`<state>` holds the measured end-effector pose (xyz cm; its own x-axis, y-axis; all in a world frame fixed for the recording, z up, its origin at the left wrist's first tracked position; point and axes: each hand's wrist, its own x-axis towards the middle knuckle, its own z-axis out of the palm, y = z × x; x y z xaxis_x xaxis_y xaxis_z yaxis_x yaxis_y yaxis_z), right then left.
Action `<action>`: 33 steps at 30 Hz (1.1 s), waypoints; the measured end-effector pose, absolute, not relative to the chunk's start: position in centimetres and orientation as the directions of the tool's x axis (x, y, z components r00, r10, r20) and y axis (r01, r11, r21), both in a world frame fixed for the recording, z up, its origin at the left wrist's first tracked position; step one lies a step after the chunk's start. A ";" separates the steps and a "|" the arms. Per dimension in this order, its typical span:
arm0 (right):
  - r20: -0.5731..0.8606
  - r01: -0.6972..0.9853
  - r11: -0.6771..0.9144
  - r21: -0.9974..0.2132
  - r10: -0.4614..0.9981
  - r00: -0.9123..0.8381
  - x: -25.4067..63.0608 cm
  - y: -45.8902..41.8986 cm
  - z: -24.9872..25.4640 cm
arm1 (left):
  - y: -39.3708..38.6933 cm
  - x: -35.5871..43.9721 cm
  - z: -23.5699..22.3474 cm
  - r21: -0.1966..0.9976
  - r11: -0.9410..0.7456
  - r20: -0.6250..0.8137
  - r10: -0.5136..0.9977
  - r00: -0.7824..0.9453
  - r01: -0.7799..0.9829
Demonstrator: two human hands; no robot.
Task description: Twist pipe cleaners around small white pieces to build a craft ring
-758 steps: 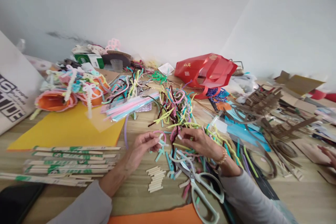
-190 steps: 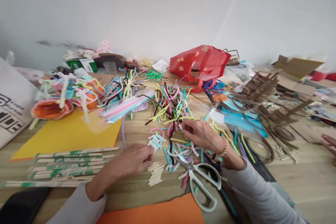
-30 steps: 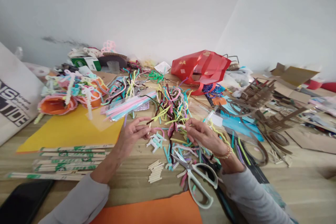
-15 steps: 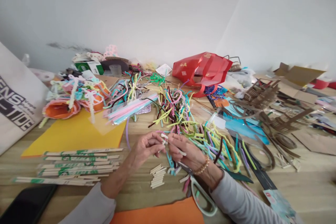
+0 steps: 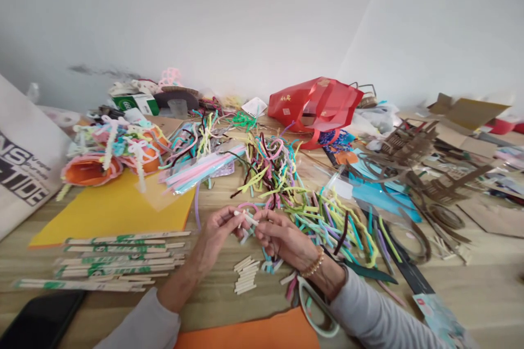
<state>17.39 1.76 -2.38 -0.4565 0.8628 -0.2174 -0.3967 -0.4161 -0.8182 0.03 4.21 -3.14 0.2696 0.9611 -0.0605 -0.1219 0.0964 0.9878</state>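
My left hand [image 5: 216, 233] is closed, its thumb and forefinger pinching a short white pipe cleaner [image 5: 249, 218]. From the other side, my right hand [image 5: 289, 241] grips the same piece between its fingertips. The two hands nearly meet above the tabletop. Just below them lies a small stack of short cut wooden sticks [image 5: 246, 275]. Beneath my right wrist, scissors with pale green handles [image 5: 318, 311] are partly covered. A heap of coloured pipe cleaners [image 5: 327, 218] spreads behind and to the right of my hands.
Wrapped chopsticks [image 5: 110, 256] and yellow sheets [image 5: 118, 207] lie to the left, a phone [image 5: 41, 319] nearer. An orange sheet [image 5: 254, 332] is at the front. Behind are a red bag [image 5: 290, 98] and orange cones [image 5: 92, 170]. Brown woven pieces [image 5: 409, 144] lie right.
The white pipe cleaner has turned and now slants between my fingertips, more of it showing. My hands have shifted slightly left, and my right-hand fingers have changed their grip.
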 end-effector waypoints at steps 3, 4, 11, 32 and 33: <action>-0.161 -0.444 -0.322 -0.836 0.918 -0.362 17.3 1.9 -2.5 | 4.4 -0.2 -3.5 0.986 0.097 -0.057 0.962 0.268 -0.136; -0.142 -0.449 -0.289 -0.845 0.932 -0.333 17.3 2.0 -2.6 | 4.4 -0.2 -3.5 0.985 0.103 -0.060 0.958 0.281 -0.140; -0.050 -0.358 -0.127 -0.925 0.975 -0.216 17.1 2.1 -3.5 | 3.7 0.5 -3.2 0.984 0.139 -0.087 0.922 0.377 -0.113; -0.035 -0.192 -0.108 -0.975 0.936 -0.350 16.9 1.3 -3.0 | 4.0 0.1 -3.6 0.982 0.091 -0.010 0.900 0.435 -0.166; -0.038 -0.185 -0.112 -0.976 0.932 -0.362 17.0 1.3 -3.0 | 4.0 0.1 -3.6 0.981 0.095 -0.013 0.901 0.434 -0.167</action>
